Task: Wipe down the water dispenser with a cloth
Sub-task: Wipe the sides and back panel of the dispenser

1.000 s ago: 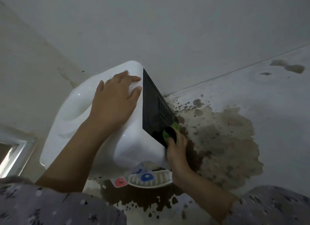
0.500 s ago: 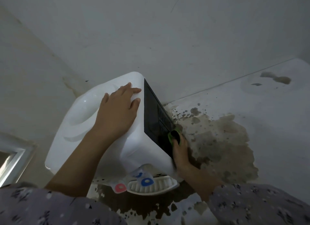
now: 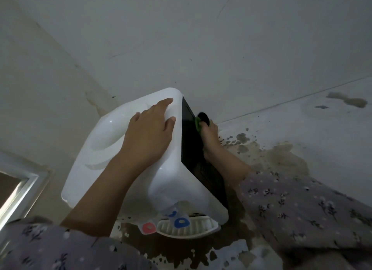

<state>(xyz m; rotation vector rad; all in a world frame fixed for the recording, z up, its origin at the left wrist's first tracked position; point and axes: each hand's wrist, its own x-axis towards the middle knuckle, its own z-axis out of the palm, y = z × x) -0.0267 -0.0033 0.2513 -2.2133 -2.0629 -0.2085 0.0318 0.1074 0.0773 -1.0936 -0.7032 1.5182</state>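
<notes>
Fingers (image 3: 211, 127) of right hand (image 3: 210, 142) clutching cloth (image 3: 198, 123) against dispenser (image 3: 167, 189)

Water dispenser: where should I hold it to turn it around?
Probably grip the water dispenser by its opposite side walls, a palm on each, coming from left and right. Its top is rounded with only a shallow recess; the black side panel is flat. Skip the drip tray jutting out front; it may detach.

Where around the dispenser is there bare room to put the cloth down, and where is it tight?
Bare, dry surface lies right of the stain, along the wall. On the dispenser, the top hollow left of the left hand is free. Tight: beside the black panel, where the right hand holds the cloth.
</notes>
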